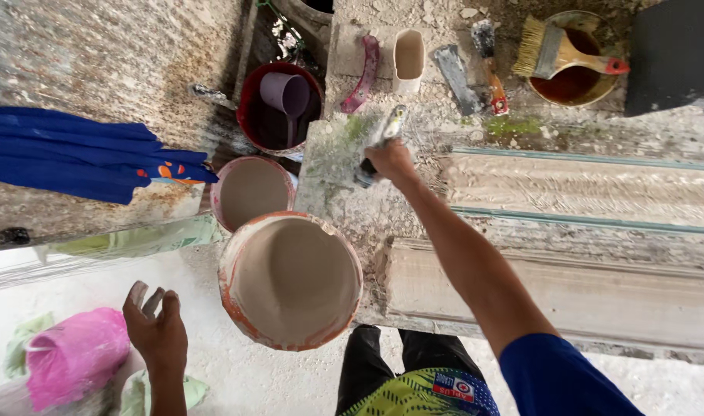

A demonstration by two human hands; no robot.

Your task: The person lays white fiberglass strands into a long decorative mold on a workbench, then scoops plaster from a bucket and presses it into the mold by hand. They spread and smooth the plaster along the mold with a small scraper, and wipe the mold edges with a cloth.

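Blue-sleeved, the person's right arm stretches away from the body, and the right hand [389, 160] is closed around the dark handle of a putty knife [383, 140], whose pale blade points away from the hand over a rough grey slab [333, 166]. Just left of that hand and nearer the person sits 1 large bucket [290, 279] with a chipped orange rim, filled with smooth beige paste; a smaller bucket [252, 190] of the same paste touches its far side. Beyond that stands a red bucket [279, 112] of dark liquid with a purple cup [285, 94] in it. The left hand [155, 327] hangs low, well left of the large bucket, fingers loosely spread and holding nothing, just beside a pink plastic bag [75, 354]. Past the right hand lie a cream cup [408, 55], a flat scraper [457, 78], and farther right a wide brush [556, 50] resting across a bowl [591, 96] of brown liquid. Right of the forearm runs a long moulded plaster strip [583, 189].
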